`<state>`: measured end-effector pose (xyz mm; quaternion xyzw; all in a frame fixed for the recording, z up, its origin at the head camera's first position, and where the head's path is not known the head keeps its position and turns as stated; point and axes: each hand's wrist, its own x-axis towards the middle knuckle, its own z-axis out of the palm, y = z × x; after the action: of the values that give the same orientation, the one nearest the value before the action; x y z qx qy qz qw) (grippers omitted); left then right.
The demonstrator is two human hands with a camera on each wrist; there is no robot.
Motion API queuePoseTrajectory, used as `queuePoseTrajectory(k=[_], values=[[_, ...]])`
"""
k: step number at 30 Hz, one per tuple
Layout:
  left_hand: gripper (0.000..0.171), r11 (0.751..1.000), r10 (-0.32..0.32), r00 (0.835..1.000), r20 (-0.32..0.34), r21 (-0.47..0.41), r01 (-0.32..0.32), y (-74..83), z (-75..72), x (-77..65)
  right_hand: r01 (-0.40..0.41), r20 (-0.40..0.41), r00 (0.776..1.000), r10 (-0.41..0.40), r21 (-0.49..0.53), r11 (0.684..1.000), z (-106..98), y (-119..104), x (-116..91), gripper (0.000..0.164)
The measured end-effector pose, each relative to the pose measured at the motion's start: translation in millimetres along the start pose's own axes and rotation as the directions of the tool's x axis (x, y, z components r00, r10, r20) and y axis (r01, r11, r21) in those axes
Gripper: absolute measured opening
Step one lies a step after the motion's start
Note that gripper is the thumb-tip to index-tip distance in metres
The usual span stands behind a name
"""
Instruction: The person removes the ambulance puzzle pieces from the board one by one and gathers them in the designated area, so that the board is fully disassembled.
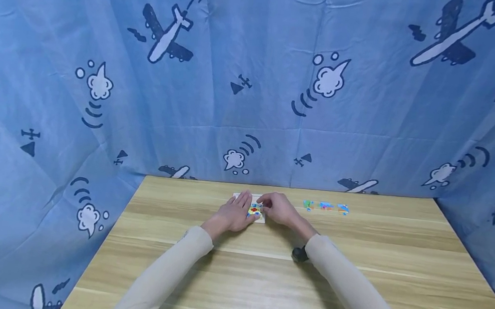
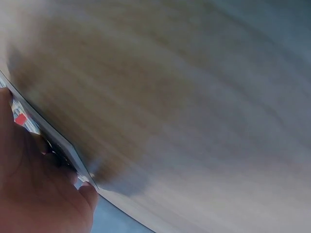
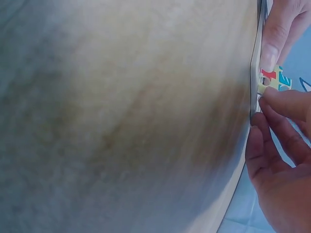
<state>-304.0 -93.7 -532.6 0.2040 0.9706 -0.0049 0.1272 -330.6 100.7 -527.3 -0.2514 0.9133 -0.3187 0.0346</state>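
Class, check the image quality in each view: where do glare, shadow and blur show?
Head: pale glare on the near table, soft shadows along the inner sides of both sleeves; left wrist: table grain blurred, dark shadow beside the board; right wrist: table blurred, right hand clearer.

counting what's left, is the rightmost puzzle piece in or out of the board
Out: the rightmost puzzle piece lies on the table, apart from the puzzle board.

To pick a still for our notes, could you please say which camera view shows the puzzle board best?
The head view: it shows the puzzle board from above, though the left hand and right hand partly cover it. Both wrist views show it nearly edge-on, also partly hidden by hands.
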Motion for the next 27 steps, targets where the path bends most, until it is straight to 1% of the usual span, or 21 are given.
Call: queuePoseTrajectory(k=[3, 7, 13, 17, 22, 27], values=[[0.082, 1.000, 0.000, 1.000, 0.001, 0.000, 0.000, 0.6, 2.0, 0.0, -0.033, -0.016, 0.999, 0.033, 0.045, 0.998, 0.2, 0.9, -2.1, 0.019], [0.083, 1.000, 0.003, 1.000, -0.006, -0.004, -0.003, 1.5, 4.2, -0.5, -0.073, -0.045, 0.996, 0.080, 0.138, 0.988, -1.7, 1.5, -5.9, 0.014], [0.083, 1.000, 0.004, 1.000, -0.017, -0.013, -0.004, 2.0, 3.1, -1.2, -0.080, -0.116, 0.987, 0.108, 0.224, 0.971, -6.6, 5.8, -9.6, 0.013], [0.082, 1.000, 0.001, 1.000, -0.019, -0.024, -0.002, 1.1, 0.6, -1.1, -0.085, -0.145, 0.981, 0.128, 0.272, 0.959, -12.3, 7.5, -12.3, 0.013], [0.082, 0.999, 0.006, 1.000, -0.016, -0.034, -0.006, 0.3, -2.0, -3.1, -0.092, -0.144, 0.978, 0.151, 0.352, 0.931, -25.2, 7.6, -19.5, 0.016], [0.082, 0.999, 0.002, 1.000, -0.009, -0.049, -0.002, 0.4, -1.5, -2.9, -0.111, -0.143, 0.972, 0.188, 0.427, 0.897, -37.3, 12.9, -27.5, 0.021]])
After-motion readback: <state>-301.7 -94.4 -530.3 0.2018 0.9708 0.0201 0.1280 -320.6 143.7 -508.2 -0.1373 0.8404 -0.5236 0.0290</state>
